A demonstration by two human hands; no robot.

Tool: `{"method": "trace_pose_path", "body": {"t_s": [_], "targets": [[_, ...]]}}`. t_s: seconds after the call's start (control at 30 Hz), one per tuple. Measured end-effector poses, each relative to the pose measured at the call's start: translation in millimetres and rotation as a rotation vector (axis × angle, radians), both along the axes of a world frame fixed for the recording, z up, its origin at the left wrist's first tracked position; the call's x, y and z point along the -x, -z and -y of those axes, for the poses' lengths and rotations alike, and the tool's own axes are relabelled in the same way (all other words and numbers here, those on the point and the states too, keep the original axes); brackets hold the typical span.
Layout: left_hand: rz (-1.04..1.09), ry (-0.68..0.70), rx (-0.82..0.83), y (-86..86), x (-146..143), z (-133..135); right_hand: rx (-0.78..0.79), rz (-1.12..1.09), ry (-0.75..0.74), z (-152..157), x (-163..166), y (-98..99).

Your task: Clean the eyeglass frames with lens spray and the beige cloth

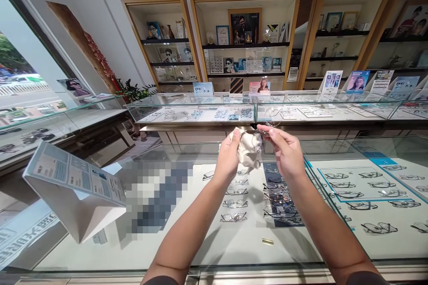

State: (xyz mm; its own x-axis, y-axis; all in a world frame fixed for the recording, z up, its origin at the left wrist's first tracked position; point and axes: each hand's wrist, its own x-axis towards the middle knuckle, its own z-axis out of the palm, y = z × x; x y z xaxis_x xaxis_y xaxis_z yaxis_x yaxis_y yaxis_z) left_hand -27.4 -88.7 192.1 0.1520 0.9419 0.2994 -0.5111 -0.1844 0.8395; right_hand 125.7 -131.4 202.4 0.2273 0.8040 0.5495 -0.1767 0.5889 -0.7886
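A bunched cream cloth (249, 150) is pinched in my left hand (228, 159), with the thumb on top. The cloth lies against one lens of a pair of thin-rimmed glasses (273, 117). Thumb and fingertips of my right hand (288, 149) are closed on the frame of these glasses, close beside the cloth. Both hands are raised above a glass display case (207, 249). Part of the frame is hidden by the cloth and my fingers.
Inside the case, rows of glasses (235, 203) lie below my hands, with more glasses (379, 228) at right. A small gold-coloured piece (268, 241) is nearer me. A folded sign (75, 182) stands at left. Another glass counter (200, 113) runs behind.
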Motion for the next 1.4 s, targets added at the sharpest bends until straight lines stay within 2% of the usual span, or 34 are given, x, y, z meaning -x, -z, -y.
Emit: {"method": "trace_pose_path", "body": {"t_s": [0.1, 0.17, 0.27, 0.33, 0.47, 0.53, 0.67, 0.73, 0.83, 0.9, 1.1, 1.17, 1.27, 1.4], "targets": [[0.158, 0.089, 0.097, -3.4, 2.9, -8.4, 0.001, -0.04, -0.006, -1.6, -9.6, -2.9], [0.184, 0.139, 0.12, -7.2, 6.2, -10.9, 0.006, -0.046, -0.011, -2.0, -15.0, -4.6], [0.116, 0.092, 0.048, -12.8, 13.9, -11.1, 0.008, 0.011, -0.015, -1.3, -20.6, -6.8], [0.009, 0.032, -0.045, -15.4, 20.8, -10.0, 0.005, 0.062, -0.033, -0.7, -23.4, -8.0], [-0.335, -0.05, -0.3, -16.9, 34.7, -7.1, 0.008, 0.192, -0.07, -0.1, -28.4, -9.3], [-0.464, -0.162, -0.457, -16.6, 39.3, -4.8, 0.011, 0.28, -0.077, 0.5, -30.2, -9.8], [-0.636, -0.472, -0.757, -17.0, 42.9, -0.4, 0.009, 0.428, -0.126, 4.4, -30.7, -12.3], [-0.707, -0.583, -0.92, -18.7, 43.5, 0.3, 0.01, 0.474, -0.15, 7.5, -30.1, -14.5], [-0.791, -0.66, -1.116, -21.9, 44.4, -0.5, 0.022, 0.531, -0.169, 12.8, -29.7, -18.1], [-0.802, -0.675, -1.186, -23.4, 44.8, -1.2, 0.031, 0.564, -0.178, 16.0, -30.0, -20.0], [-0.764, -0.658, -1.207, -22.9, 42.9, -0.5, 0.052, 0.565, -0.214, 21.5, -30.3, -22.0], [-0.735, -0.646, -1.196, -22.6, 41.7, 0.6, 0.045, 0.575, -0.182, 22.7, -29.5, -22.0], [-0.697, -0.666, -1.159, -23.3, 41.5, 2.7, -0.021, 0.573, 0.003, 24.6, -29.6, -22.4], [-0.623, -0.816, -0.994, -25.9, 44.8, 4.8, -0.144, 0.474, 0.28, 26.6, -34.5, -22.7]]}}
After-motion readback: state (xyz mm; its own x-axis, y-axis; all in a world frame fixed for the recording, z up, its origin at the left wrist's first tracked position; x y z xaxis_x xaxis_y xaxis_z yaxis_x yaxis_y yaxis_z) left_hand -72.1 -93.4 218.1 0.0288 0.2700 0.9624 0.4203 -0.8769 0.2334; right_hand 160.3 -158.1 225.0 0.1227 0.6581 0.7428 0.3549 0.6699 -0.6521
